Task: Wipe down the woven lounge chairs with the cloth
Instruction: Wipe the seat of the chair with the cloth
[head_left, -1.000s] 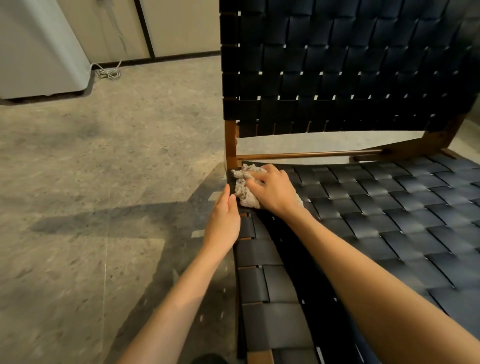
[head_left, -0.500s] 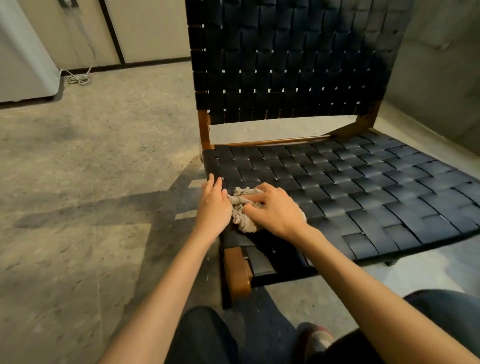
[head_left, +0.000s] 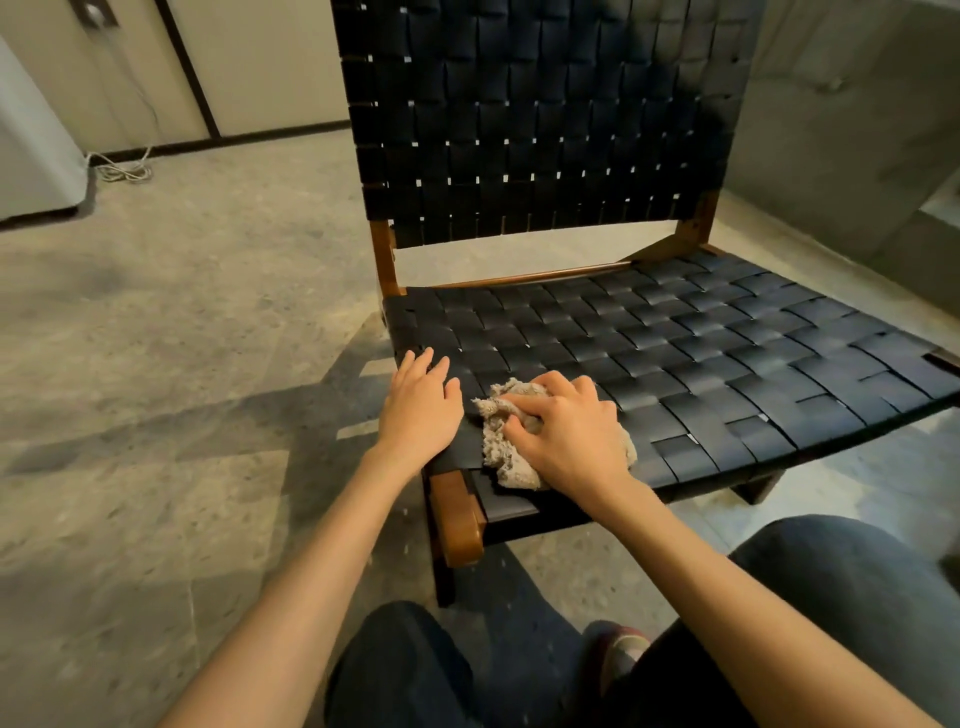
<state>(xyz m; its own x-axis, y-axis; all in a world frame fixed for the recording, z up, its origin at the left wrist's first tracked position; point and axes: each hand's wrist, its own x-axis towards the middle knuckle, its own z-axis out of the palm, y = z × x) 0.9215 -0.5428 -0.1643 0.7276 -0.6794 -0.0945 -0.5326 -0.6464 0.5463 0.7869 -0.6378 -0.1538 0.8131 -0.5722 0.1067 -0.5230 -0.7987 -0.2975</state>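
A low lounge chair (head_left: 675, 353) with black woven straps and a brown wooden frame stands in front of me. A crumpled beige cloth (head_left: 506, 449) lies on the seat's front left corner. My right hand (head_left: 566, 434) grips the cloth with curled fingers and presses it onto the straps. My left hand (head_left: 421, 408) lies flat on the seat's left edge, fingers straight, just left of the cloth. The woven backrest (head_left: 535, 119) rises behind.
Speckled concrete floor (head_left: 156, 364) surrounds the chair. A white appliance (head_left: 31, 156) and a coiled cord (head_left: 122, 169) are at the far left by the wall. A grey concrete wall (head_left: 857, 104) is right of the chair. My knees in dark trousers (head_left: 831, 597) are below.
My right hand dragged the cloth from the seat's back left corner forward to the front left corner. My left hand followed along the left edge. My view pulled back from the chair.
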